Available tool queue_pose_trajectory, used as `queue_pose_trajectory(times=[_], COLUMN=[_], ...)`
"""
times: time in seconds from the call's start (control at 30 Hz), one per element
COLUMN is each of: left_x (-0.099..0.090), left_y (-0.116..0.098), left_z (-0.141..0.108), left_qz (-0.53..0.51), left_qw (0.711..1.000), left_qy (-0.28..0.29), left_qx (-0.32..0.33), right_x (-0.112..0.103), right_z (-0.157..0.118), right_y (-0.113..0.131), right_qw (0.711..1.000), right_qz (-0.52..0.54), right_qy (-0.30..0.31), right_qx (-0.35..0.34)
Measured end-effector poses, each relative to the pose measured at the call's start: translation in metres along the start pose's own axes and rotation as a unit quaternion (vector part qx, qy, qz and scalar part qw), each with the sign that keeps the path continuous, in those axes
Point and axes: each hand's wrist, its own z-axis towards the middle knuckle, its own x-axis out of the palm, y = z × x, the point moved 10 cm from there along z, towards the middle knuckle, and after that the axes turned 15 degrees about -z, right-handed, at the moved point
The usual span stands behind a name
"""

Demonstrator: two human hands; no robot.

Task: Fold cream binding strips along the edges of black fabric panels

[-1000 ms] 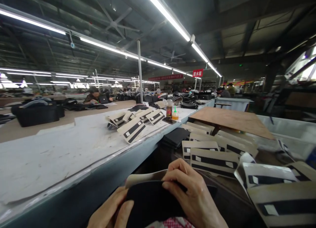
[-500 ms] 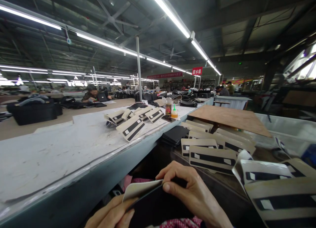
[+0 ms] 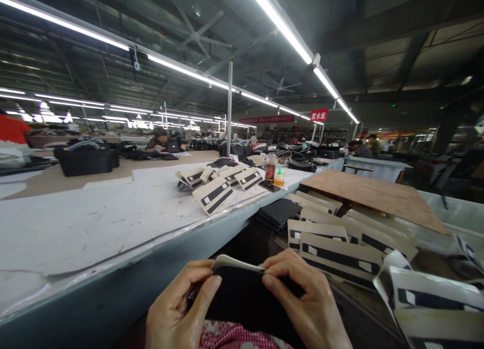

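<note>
Above my lap, a flat black panel (image 3: 242, 296) is held upright between both hands, with a thin cream piece (image 3: 235, 263) showing behind its top edge. My left hand (image 3: 183, 298) pinches the upper left corner, thumb on the black face and fingers behind. At the upper right edge, my right hand (image 3: 300, 291) grips in the same way. The cream piece bows slightly away from the black one near the left corner. To the right of my hands lie cream panels with black strips (image 3: 338, 255), close to a stack of black panels (image 3: 279, 211).
A long white worktable (image 3: 113, 228) runs along the left, with more cream panels (image 3: 214, 193), a glue bottle with a green tip (image 3: 279, 176) and a dark can (image 3: 269, 170) on it. A brown board (image 3: 374, 192) lies at right. A black bag (image 3: 85, 158) stands far left.
My left hand has moved up to the panel's top left corner, and the panel now faces me more squarely. The cream piece sits closer against the black one. The view has turned left.
</note>
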Motion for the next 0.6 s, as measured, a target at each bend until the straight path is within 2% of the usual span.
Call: queue_pose_trajectory(times=[0.07, 0.17, 0.4, 0.6], left_x=[0.001, 0.005, 0.009, 0.012], left_y=[-0.003, -0.011, -0.033, -0.046], left_z=[-0.001, -0.004, -0.007, -0.009], left_qz=[-0.022, -0.035, 0.017, 0.023], left_qw=[0.999, 0.998, 0.994, 0.992], left_qy=[-0.022, -0.033, -0.001, 0.007], left_qx=[0.009, 0.041, 0.104, 0.122], right_x=[-0.003, -0.002, -0.006, -0.008], right_z=[-0.001, -0.001, 0.001, -0.005], right_y=[0.003, 0.006, 0.014, 0.011], right_qw=[1.0, 0.999, 0.998, 1.0], right_qz=[-0.014, -0.036, -0.05, 0.005], right_qy=[-0.011, 0.015, 0.033, -0.021], right_qx=[-0.007, -0.013, -0.023, 0.021])
